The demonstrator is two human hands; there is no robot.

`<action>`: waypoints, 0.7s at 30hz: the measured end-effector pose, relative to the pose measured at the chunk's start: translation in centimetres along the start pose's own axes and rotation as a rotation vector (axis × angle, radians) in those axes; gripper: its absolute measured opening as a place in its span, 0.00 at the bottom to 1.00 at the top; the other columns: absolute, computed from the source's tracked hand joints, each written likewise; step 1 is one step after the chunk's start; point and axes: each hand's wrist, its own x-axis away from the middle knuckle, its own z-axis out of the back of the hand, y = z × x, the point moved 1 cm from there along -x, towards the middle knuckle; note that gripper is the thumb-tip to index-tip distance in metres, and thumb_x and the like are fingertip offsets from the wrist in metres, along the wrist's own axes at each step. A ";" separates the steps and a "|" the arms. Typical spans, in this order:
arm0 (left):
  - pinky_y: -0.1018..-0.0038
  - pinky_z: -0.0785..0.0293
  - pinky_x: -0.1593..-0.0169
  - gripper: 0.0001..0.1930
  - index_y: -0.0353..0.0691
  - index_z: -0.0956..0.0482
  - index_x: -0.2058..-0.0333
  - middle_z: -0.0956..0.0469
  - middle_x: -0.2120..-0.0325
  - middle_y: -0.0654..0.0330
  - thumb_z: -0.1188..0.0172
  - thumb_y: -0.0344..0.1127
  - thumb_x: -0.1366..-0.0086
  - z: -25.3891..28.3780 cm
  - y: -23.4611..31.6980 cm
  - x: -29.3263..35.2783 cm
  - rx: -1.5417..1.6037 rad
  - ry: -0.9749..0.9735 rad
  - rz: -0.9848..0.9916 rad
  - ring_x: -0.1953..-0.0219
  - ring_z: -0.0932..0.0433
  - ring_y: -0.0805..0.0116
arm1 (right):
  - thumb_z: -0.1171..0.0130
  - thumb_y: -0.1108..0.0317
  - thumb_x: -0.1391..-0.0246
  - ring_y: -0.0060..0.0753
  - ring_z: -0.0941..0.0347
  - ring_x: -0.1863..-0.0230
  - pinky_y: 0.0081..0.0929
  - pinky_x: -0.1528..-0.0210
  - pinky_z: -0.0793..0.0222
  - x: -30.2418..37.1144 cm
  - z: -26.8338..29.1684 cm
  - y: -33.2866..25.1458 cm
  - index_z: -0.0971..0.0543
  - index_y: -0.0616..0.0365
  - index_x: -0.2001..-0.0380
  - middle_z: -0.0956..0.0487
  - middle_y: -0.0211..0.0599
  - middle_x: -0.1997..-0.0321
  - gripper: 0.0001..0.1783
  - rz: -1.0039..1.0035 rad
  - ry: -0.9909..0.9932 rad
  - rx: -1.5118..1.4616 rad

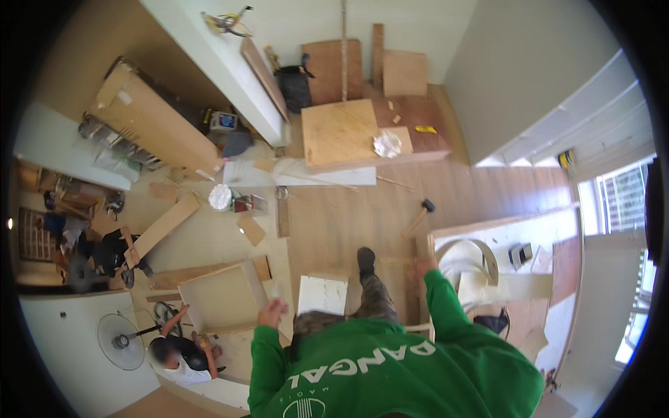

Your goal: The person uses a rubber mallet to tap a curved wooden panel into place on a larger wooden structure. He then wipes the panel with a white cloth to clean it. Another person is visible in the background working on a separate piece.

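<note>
My left hand [272, 313] is raised at my left side, beside a shallow wooden box frame [219, 299]. Its fingers look loosely apart, and I make out nothing in them. Against the near left edge of a worktable [422, 245] is my right hand [423, 267]; its fingers are too small and blurred to read, and I cannot tell whether it touches the edge. Beyond that hand, a mallet [419, 217] with a black head and wooden handle lies on the floor. A white panel [323, 295] sits low in front of me, next to my outstretched boot [366, 262].
Curved pale wooden pieces [470, 259] and a dark boxy tool [520, 255] lie on the worktable. A wooden platform [340, 131] with a crumpled white bundle [387, 144] stands ahead. A white tub [221, 197] is left of centre. One person [185, 359] sits near a fan [122, 341]; another holds a board [165, 230].
</note>
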 end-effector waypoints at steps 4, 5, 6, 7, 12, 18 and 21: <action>0.75 0.24 0.60 0.24 0.39 0.14 0.42 0.08 0.53 0.56 0.34 0.53 0.22 -0.4 8.1 -4.4 0.108 -0.047 -0.164 0.56 0.09 0.67 | 0.40 0.48 0.31 0.53 0.13 0.51 0.47 0.44 0.18 -0.2 3.8 0.5 0.14 0.56 0.44 0.11 0.48 0.53 0.25 0.041 0.291 -0.429; 0.74 0.23 0.63 0.23 0.41 0.14 0.42 0.09 0.53 0.56 0.35 0.53 0.22 -0.1 8.6 -6.1 0.095 -0.029 -0.199 0.56 0.09 0.67 | 0.44 0.50 0.28 0.50 0.12 0.59 0.46 0.50 0.17 -1.1 4.4 0.5 0.12 0.58 0.53 0.09 0.45 0.63 0.23 0.125 0.376 -0.437; 0.73 0.22 0.66 0.22 0.43 0.14 0.42 0.09 0.54 0.56 0.35 0.53 0.22 1.1 7.4 -6.3 0.064 -0.039 -0.253 0.56 0.09 0.67 | 0.43 0.54 0.29 0.39 0.12 0.60 0.39 0.55 0.16 -0.5 2.8 0.4 0.12 0.59 0.55 0.10 0.43 0.64 0.20 0.107 0.355 -0.768; 0.72 0.21 0.65 0.23 0.42 0.14 0.42 0.09 0.53 0.56 0.36 0.54 0.22 0.8 5.9 -6.9 0.079 -0.040 -0.130 0.56 0.09 0.66 | 0.39 0.56 0.34 0.45 0.12 0.56 0.43 0.52 0.16 0.9 1.3 0.3 0.12 0.58 0.53 0.10 0.46 0.57 0.19 -0.040 0.185 -0.823; 0.61 0.19 0.60 0.26 0.39 0.18 0.38 0.10 0.50 0.52 0.40 0.53 0.22 0.3 -4.7 -6.7 0.009 -0.159 0.358 0.53 0.11 0.59 | 0.40 0.61 0.38 0.42 0.10 0.61 0.41 0.56 0.15 4.8 -6.0 -0.2 0.10 0.58 0.57 0.08 0.43 0.62 0.16 0.004 -0.187 0.151; 0.55 0.22 0.53 0.28 0.45 0.22 0.34 0.12 0.46 0.53 0.42 0.55 0.24 0.9 -0.3 -11.7 -0.113 -0.268 0.393 0.48 0.14 0.58 | 0.36 0.60 0.41 0.54 0.15 0.38 0.47 0.35 0.19 9.3 -9.4 -0.2 0.09 0.55 0.51 0.11 0.50 0.42 0.19 -0.488 -0.613 -0.256; 0.52 0.24 0.49 0.29 0.48 0.23 0.33 0.14 0.44 0.53 0.43 0.56 0.25 2.2 7.4 -20.6 -0.088 -0.301 0.280 0.46 0.15 0.57 | 0.38 0.56 0.39 0.58 0.14 0.42 0.49 0.36 0.19 5.0 -8.2 -2.7 0.09 0.55 0.51 0.10 0.51 0.48 0.21 -0.342 -0.380 -0.136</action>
